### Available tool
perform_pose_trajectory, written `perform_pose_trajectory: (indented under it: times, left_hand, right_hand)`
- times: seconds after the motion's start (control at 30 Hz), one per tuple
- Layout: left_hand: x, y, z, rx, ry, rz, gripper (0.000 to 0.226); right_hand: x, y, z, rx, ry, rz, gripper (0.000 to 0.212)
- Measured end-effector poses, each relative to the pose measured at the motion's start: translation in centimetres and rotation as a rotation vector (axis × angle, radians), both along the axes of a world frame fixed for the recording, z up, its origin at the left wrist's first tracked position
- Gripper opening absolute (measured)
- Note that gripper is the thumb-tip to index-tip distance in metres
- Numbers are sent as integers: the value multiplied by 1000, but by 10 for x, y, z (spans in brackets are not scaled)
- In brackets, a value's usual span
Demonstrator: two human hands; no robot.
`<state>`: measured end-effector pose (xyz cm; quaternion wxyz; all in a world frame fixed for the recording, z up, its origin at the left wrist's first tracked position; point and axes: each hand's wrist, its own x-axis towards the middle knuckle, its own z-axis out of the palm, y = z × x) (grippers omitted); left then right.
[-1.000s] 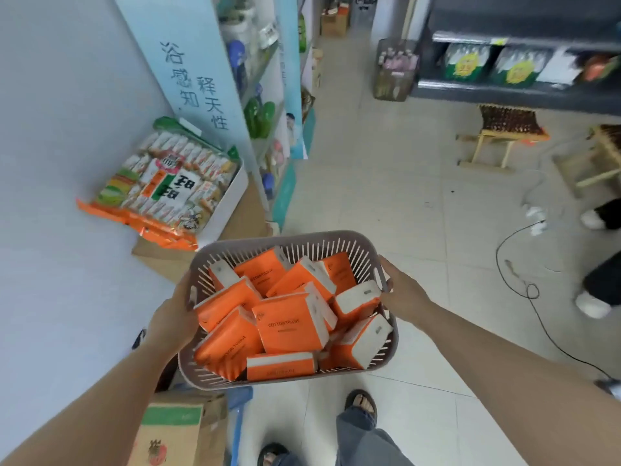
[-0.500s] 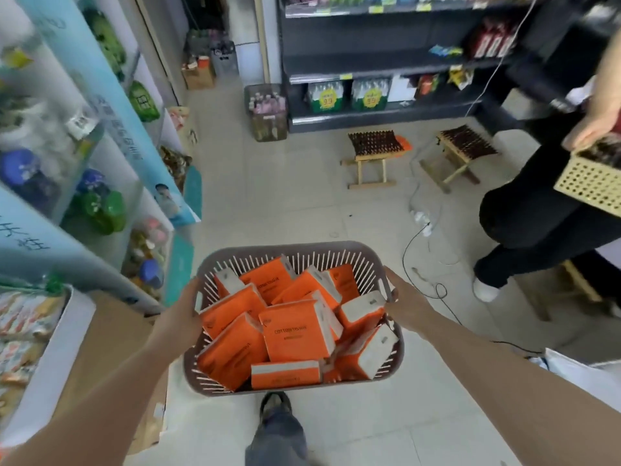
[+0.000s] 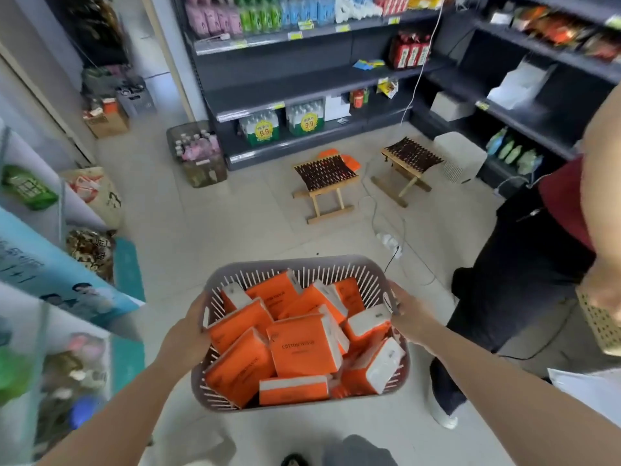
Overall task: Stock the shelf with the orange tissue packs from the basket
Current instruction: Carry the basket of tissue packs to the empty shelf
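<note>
- The basket (image 3: 295, 264), grey with slotted walls, is held in the air in front of the person over the tiled floor (image 3: 235, 223), not resting on anything.
- The left hand (image 3: 188, 331) has its grip clamped on the basket's left rim, fingers wrapped over the edge; the right hand (image 3: 408, 314) is clamped the same way on the right rim.
- The orange tissue packs (image 3: 302, 348) lie jumbled inside the basket, some flat, some tilted on edge with white ends showing, piled near the rim.
- Open floor stretches ahead of the basket up to two low woven stools (image 3: 324, 174), which stand side by side before the dark shelf (image 3: 302, 85).
- That shelf holds bottles and packs on its upper and lowest boards; its middle boards are partly bare.
- A white cable (image 3: 386, 213) snakes over the floor just past the basket's far right corner.
- On the right, another person (image 3: 524, 264) in dark trousers stands close beside the basket, cut off by the frame edge, with a pale perforated crate (image 3: 601, 327) only partly seen.
- On the left, a light blue display rack (image 3: 50, 270) crowds the aisle; its goods are blurred and hard to make out.
</note>
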<state>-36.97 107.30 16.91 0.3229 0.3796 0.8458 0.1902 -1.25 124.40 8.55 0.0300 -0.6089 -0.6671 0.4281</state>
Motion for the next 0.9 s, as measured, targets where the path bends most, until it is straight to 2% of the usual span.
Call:
perform_pose_trajectory:
  times: [0.23,0.27,0.43,0.5,0.63,0.9]
  left_hand:
    - [-48,137,-8,-6,-30,-43,74]
    - [-50,156,-6,-1,-39,-39,79]
    - [-56,259,2,-59,13,-15,70]
    - [-61,299,7,-46,-3,-15,70]
    - [-75,376,11,-49,-33,-14,88]
    - [-125,532,-6,-37,-78,-41,84]
  right_hand:
    - [-48,113,36,-33,-9,-79,69]
    - [-53,134,37,-21,-12,-70,69]
    - [-74,242,51,58,-55,29,67]
    - [-80,283,53,57,-59,24,69]
    - [-91,354,58,62,-69,-20,71]
    - [-136,502,49,34,-31,-71,68]
